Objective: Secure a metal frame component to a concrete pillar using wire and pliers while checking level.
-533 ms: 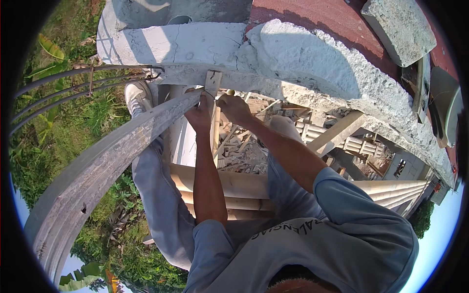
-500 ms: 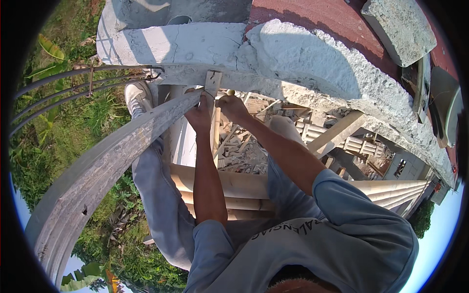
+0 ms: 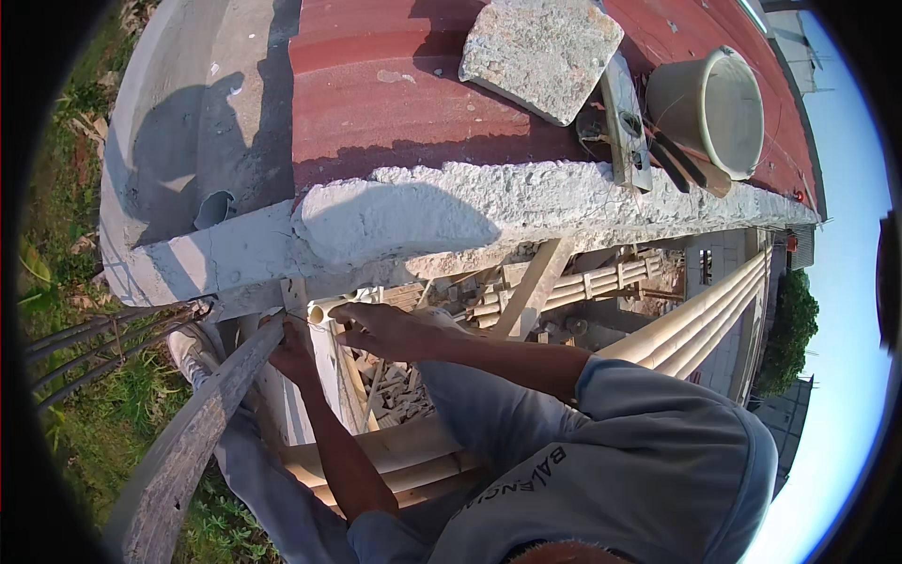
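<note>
My left hand (image 3: 295,352) is at the upper end of a weathered board (image 3: 193,428), touching it; its fingers are partly hidden, so I can't tell whether they pinch the wood. The board slants from there down to the lower left of my head view, with greenery below. My right hand (image 3: 381,331) is just to the right of the left one, fingers loosely spread, close to the round end of a pale tube (image 3: 318,313).

Beyond both hands I see a rough concrete edge (image 3: 404,216) running across, and behind it a red roof (image 3: 395,85). On the roof are a concrete slab (image 3: 540,56) and a bucket (image 3: 676,103) tipped on its side, with a metal bar (image 3: 624,122) between them. To my right, long poles (image 3: 700,310) stretch away.
</note>
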{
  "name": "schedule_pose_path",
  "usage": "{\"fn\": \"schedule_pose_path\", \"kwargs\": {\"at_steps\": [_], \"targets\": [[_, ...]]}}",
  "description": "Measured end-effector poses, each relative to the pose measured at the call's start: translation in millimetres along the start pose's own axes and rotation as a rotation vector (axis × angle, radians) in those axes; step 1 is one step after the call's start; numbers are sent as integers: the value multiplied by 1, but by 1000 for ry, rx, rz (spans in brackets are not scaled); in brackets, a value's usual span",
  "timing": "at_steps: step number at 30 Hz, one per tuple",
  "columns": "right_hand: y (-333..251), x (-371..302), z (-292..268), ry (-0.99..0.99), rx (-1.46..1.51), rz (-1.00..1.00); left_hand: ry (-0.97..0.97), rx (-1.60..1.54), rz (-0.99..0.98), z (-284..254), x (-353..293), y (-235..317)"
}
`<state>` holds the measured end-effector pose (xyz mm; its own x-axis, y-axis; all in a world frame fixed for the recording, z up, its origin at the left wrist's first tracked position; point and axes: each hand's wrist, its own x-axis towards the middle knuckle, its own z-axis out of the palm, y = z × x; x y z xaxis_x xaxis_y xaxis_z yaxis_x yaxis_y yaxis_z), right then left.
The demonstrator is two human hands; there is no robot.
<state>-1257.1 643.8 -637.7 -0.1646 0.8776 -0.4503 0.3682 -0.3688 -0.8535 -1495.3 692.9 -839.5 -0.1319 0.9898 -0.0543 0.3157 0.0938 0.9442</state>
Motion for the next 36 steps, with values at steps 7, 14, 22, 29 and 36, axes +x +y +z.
{"fn": "schedule_pose_path", "kwargs": {"at_steps": [7, 14, 22, 29, 36], "targets": [[-122, -194, -221, 732, -400, -53, 28, -8, -110, 8, -2, 45], [-112, -228, -304, 655, -1209, 427, 23, -47, -141, 14, -2, 47], [-77, -198, -358, 395, -1027, 461, 61, 38, -17, 17, -6, 37], [-134, -186, -336, 254, -1330, 525, 81, 141, -108, 1, 0, 28], [-141, -314, -403, 431, -882, 648, 137, 143, -45, 22, 5, 46]]}}
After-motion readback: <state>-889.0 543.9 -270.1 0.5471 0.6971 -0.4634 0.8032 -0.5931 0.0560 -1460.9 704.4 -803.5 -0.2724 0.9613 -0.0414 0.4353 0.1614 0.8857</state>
